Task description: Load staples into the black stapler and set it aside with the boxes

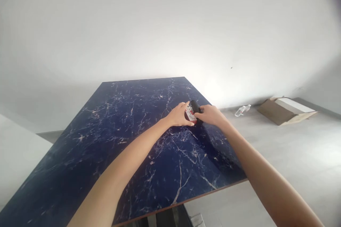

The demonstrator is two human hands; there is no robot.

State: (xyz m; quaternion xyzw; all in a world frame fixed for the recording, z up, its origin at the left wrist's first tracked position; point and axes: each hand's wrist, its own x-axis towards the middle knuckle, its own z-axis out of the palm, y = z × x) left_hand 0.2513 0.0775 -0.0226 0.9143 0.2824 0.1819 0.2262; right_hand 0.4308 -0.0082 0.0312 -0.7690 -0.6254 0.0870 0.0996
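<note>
Near the right edge of a dark blue marbled tabletop (133, 120), my two hands are close together. The thumb and fingers of my left hand (179, 115) are closed around the ends of a small red and white box (190, 114). Directly beside the box is a black, rounded, cylinder-like object (195, 105). My right hand (212, 115) grips that black object from the right, its thumb reaching toward the box. Fingers cover part of both things, and I cannot make out exactly what the black one is.
White wall rises behind the table. On the grey floor to the right lie clear plastic bottles (240, 111) and an open cardboard box (279, 111). Something dark with a striped pattern (170, 217) shows under the table's front edge.
</note>
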